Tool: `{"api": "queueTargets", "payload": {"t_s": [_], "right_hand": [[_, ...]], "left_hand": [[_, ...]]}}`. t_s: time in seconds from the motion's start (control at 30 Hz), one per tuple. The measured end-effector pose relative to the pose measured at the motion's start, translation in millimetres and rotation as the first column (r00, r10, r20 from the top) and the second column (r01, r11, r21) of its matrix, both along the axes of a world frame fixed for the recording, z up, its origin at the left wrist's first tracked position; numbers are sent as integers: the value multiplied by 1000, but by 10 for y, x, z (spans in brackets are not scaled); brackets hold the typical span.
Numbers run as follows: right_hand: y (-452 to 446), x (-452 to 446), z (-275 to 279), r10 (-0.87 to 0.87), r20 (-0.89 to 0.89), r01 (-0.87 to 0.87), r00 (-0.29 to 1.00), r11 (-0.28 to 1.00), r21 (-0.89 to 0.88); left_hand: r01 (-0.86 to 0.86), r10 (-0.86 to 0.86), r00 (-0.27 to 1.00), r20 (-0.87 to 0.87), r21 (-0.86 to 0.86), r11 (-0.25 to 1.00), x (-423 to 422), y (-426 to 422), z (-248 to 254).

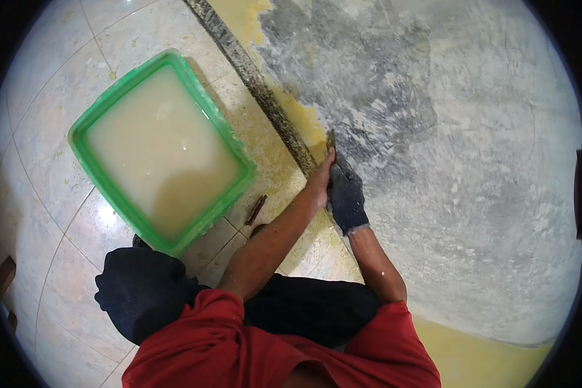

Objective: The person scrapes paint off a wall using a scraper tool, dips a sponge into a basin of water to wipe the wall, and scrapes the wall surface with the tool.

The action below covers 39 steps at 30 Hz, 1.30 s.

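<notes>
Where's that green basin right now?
In the head view's left half, the green basin sits on the tiled floor, left of the bare left hand.

Basin (218,123): green plastic, smooth; from here the rim looks smeared.
Liquid (161,123): cloudy, with a glossy surface.
Wall (478,161): grey, matt, rough and streaked.
Paint (297,116): yellow, matt, ragged-edged.
Edge strip (265,97): speckled, coarse.
Floor tiles (52,187): smooth, glossy where light strikes.
Tool tip (331,138): dark, dull; metal-like.
Glove (348,200): dark cloth, matt.
Shirt (207,333): red cloth, soft, matt.
</notes>
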State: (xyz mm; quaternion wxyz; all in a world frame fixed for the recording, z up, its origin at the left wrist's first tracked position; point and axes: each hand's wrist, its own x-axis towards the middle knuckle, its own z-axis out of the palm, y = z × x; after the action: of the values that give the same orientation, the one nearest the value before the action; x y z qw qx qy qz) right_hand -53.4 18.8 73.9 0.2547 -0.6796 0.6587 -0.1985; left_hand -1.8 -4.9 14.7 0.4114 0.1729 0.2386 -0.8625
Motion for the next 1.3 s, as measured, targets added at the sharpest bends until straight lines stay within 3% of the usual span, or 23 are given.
{"api": "queueTargets", "payload": {"t_s": [0.03,0.07,0.13,0.17,0.27,0.3,0.33,0.37,0.4,0.47,0.6,0.7,0.77,0.83,0.93,0.97,1.07,1.1,1.13,1.17,1.2,1.23,1.3], "right_hand": [[11,62,59,-146,176,123,974,983,133],[-61,33,-1,-140,175,118,975,985,127],[-194,58,-64,109,-180,-103,978,994,41],[-248,171,-9,180,-329,-185,927,983,18],[-252,140,-135,229,-327,-242,917,970,4],[-197,160,-85,228,-412,-248,882,969,5],[-164,179,-49,240,-408,-259,881,966,7],[-123,178,-6,116,-167,-112,979,993,35],[-120,186,46,-38,72,31,997,994,100],[-138,216,83,-6,-12,7,1000,996,86],[-191,265,9,64,-291,-22,954,989,144],[-166,293,-13,82,-185,-58,979,990,128],[-212,279,-120,-142,-52,148,989,977,153],[-202,261,-166,-97,-69,105,993,988,113],[-103,303,-107,-173,82,157,982,974,166],[-91,267,-48,-199,38,186,979,959,213],[-155,257,-153,-296,313,245,902,950,192],[-223,295,-93,-161,45,150,986,970,191],[-250,312,-72,-16,-228,68,974,972,223],[-282,301,-184,6,-114,6,993,995,101],[-238,364,-112,-1,-118,13,993,994,105],[-206,501,35,-153,-32,157,988,964,213],[-200,257,-248,-146,68,134,987,978,157]], "left_hand": [[-3,4,998,60,-24,1000,-10,8,16],[-8,9,998,58,-30,1000,19,-59,-17],[-73,62,976,-207,-46,996,112,-126,-102],[6,-22,968,-248,-66,998,269,-129,-86],[-83,72,979,-189,-47,995,73,-171,-385],[-94,85,979,-185,-38,995,126,-129,-255],[-33,33,997,-75,-1,999,244,-82,0],[30,-31,999,28,42,999,318,-71,144],[27,-28,999,23,43,999,259,-113,47],[-38,36,997,-70,-19,999,31,-136,-211],[-11,8,987,-158,-21,1000,391,-113,-27],[-40,39,996,-74,-6,999,226,-122,-112],[-14,11,997,-71,-52,999,224,-219,-245],[37,-41,996,-74,-59,998,251,-187,-297],[48,-51,996,-66,-45,998,246,-155,-252],[25,-46,988,-148,-138,990,191,-108,-282],[14,-14,1000,-28,-1,1000,200,-166,-144],[19,-19,999,-34,-11,1000,232,-220,-179],[11,-19,992,-126,-61,998,303,-248,-291],[-2,-20,976,-216,-102,995,322,-239,-364],[4,-26,975,-219,-98,995,271,-213,-377],[7,-25,983,-180,-98,995,236,-208,-386],[-3,-8,992,-128,-87,996,279,-217,-434]]}}
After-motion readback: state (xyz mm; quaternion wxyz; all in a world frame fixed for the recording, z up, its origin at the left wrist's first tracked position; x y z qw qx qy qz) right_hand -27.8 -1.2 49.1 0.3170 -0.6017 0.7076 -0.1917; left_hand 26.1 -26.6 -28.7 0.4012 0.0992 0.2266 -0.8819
